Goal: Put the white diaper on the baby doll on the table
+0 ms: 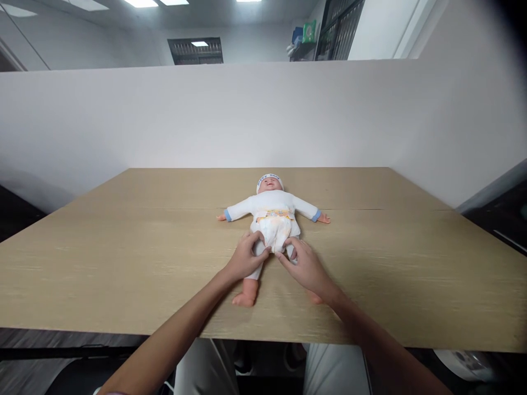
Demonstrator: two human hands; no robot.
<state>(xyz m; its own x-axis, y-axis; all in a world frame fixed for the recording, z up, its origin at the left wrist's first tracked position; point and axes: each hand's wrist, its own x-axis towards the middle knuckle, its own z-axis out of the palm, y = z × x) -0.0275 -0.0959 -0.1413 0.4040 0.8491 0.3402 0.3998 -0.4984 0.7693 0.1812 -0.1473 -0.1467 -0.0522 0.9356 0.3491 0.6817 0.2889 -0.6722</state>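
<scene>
A baby doll lies on its back on the wooden table, arms spread, head away from me. It wears a white top, a white cap and a white diaper. My left hand grips the doll's left-side thigh at the diaper's lower edge, fingers closed. My right hand covers the other thigh, its fingers pinching the diaper's bottom edge. One bare foot shows below my left hand.
A white partition wall stands right behind the table. The table's near edge runs just above my lap. A dark surface lies off to the right, and shelves with boxes show beyond the partition.
</scene>
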